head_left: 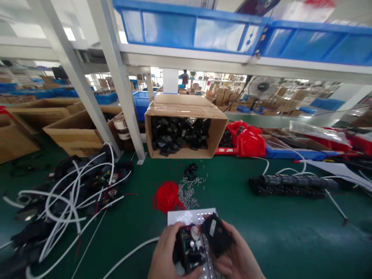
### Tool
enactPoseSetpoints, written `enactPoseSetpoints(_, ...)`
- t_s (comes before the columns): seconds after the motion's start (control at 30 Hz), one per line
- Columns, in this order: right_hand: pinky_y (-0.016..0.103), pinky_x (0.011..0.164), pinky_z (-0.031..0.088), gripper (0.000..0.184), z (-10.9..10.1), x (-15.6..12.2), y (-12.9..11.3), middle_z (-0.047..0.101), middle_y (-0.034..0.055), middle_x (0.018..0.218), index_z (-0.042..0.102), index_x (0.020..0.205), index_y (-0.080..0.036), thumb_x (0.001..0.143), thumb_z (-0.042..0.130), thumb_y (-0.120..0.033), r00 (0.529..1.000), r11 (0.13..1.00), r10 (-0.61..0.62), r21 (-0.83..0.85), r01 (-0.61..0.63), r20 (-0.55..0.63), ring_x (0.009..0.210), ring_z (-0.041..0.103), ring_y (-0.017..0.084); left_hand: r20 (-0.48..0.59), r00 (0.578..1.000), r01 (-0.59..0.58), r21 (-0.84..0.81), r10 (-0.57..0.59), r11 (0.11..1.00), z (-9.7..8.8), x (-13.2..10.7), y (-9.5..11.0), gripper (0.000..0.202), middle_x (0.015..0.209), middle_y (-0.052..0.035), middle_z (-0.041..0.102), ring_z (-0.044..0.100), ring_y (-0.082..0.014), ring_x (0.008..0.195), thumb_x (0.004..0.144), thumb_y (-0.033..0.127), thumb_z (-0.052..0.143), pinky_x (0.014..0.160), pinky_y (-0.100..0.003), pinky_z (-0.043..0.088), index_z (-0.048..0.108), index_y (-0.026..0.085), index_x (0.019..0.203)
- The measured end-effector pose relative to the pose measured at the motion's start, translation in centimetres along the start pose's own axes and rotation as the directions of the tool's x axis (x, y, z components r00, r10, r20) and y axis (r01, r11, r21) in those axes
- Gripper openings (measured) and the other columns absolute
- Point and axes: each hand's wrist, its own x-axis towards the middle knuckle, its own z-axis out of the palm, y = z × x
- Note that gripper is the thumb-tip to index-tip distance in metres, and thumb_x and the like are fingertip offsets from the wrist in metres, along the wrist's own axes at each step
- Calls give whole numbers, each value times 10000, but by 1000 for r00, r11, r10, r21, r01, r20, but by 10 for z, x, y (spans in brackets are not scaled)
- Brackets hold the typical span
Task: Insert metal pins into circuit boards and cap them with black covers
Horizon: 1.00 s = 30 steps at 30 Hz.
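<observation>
Both hands meet at the bottom centre over the green table (pixel 261 228). My left hand (pixel 165 255) grips an open black adapter shell with a circuit board (pixel 188 246) inside. My right hand (pixel 241 257) holds a black cover piece (pixel 217 232) against its upper right side. Just beyond the hands lies a white tray (pixel 180 216) with small pale parts. A bundle of red wires (pixel 167 195) and a scatter of small grey tubes (pixel 188 192) sit behind it.
A cardboard box on its side (pixel 186 112) holds several black shells. A heap of white cables and black adapters (pixel 69 190) is at the left. A row of black parts (pixel 290 184) lies at the right, red bags (pixel 250 139) behind. Blue bins (pixel 188 27) sit on the overhead shelf.
</observation>
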Motion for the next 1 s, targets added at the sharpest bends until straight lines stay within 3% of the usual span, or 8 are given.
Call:
enactPoseSetpoints(0.17,111,350,258,541,10,-5,4,666,-4,786,562,1183,-280,721,713,-517,991,990,-49,-140,31,-126,393,419,35,156,986,-109,343,58,933,-1,11,28,667,1066,-104,603,551,-326,986,600,185,795,873,-520,476,486,169,1192)
enactPoseSetpoints(0.27,198,657,499,475,16,-10,-1,605,43,1145,531,1216,-265,825,594,-527,971,857,-231,-459,234,62,895,603,172,183,983,-94,388,24,917,2,13,37,716,1052,-83,593,539,-316,968,583,187,821,863,-516,472,463,186,1204)
enactPoseSetpoints(0.37,350,1043,344,471,20,-16,-5,471,64,1335,501,1258,-236,892,477,-532,913,609,-306,-681,406,270,1257,389,248,158,986,-117,391,58,913,3,12,34,738,1050,-85,590,538,-318,959,576,203,832,849,-513,473,441,180,1202)
enactPoseSetpoints(0.53,368,1126,189,484,20,-18,2,353,66,1426,337,1376,-240,958,350,-482,882,404,-325,-793,455,341,1350,233,216,83,994,-101,383,74,918,2,16,27,616,1006,-76,593,550,-296,906,622,190,796,796,-480,491,454,177,1134)
enactPoseSetpoints(0.7,220,614,510,441,21,-10,5,543,72,1232,463,1256,-250,906,448,-519,927,706,-353,-612,355,130,708,590,135,136,989,-100,360,54,927,-5,21,33,678,1009,-75,596,545,-302,932,585,249,840,816,-492,490,456,168,1138)
enactPoseSetpoints(0.77,133,341,285,402,20,-6,1,581,62,1162,488,1211,-266,890,467,-507,966,868,-254,-430,248,46,383,333,15,158,987,-87,365,30,927,-8,22,36,678,1008,-76,597,546,-304,935,578,277,845,822,-495,491,469,174,1133)
enactPoseSetpoints(0.87,113,327,144,365,17,-1,-4,610,39,1067,527,1160,-265,869,504,-484,982,936,-178,-299,189,63,352,159,-21,197,980,-88,393,10,915,-9,21,40,696,1018,-80,596,544,-311,950,574,298,847,837,-504,489,477,175,1150)
enactPoseSetpoints(1.0,116,402,347,351,17,-3,-4,623,12,943,537,1175,-266,879,512,-453,975,874,-188,-434,220,117,483,462,52,204,979,-101,421,14,901,-4,21,40,725,1032,-78,601,548,-304,953,578,294,842,849,-499,492,464,172,1185)
